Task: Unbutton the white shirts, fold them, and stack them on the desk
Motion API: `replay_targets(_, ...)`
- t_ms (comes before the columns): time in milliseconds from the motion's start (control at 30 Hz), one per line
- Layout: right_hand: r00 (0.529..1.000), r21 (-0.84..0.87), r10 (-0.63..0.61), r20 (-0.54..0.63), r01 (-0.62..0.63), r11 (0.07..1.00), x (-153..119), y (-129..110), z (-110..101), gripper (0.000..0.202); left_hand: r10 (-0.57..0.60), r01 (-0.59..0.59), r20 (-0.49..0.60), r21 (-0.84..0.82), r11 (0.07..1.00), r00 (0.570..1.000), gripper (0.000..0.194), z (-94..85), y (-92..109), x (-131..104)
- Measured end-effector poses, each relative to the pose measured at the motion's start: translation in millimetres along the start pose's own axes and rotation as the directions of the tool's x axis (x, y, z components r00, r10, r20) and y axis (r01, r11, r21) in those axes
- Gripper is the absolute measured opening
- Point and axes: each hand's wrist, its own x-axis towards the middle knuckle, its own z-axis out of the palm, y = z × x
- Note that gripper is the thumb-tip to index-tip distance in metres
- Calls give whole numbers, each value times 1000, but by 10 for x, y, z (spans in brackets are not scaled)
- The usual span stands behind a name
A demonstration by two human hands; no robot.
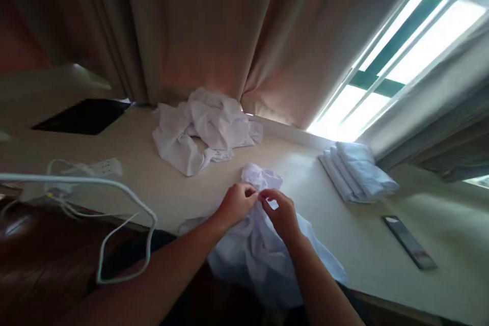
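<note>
A crumpled white cloth garment (255, 252) hangs over the table's front edge towards my lap, its gathered top end (260, 175) lying on the table. It looks like a shirt, though its folds hide the exact shape. My left hand (237, 204) pinches the fabric just below that top end. Close beside it, my right hand (280, 211) has thumb and forefinger curled together on the same spot, fingertips nearly touching the left ones. Any small part between the fingertips is too small to make out.
A loose heap of white cloth (214, 125) lies by the curtain (214, 35). Folded white cloths (357, 170) and a phone-like dark slab (409, 242) are at right. A white cable (130, 196) loops at left near a power strip (103, 168) and a black flat panel (82, 116).
</note>
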Motion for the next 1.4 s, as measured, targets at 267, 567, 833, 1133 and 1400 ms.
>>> replay_targets(267,1000,-31,11,11,-10,999,11,82,102,14,-43,42,-17,-51,998,999,24,38,-63,26)
replay_targets(567,999,-26,24,38,-23,999,-13,82,111,16,3,-3,-3,-49,999,1000,24,28,-49,36)
replay_targets(833,998,-60,61,4,-60,996,-1,54,209,12,-16,16,-6,-10,1000,1000,22,28,-71,39)
replay_targets(1133,974,211,207,-91,-185,960,-4,14,145,13,24,-28,-49,-81,996,999,20,42,-23,46)
replay_targets(1400,929,440,292,227,-365,820,47,40,90,31,64,-74,-64,-161,984,996,20,-10,-49,70)
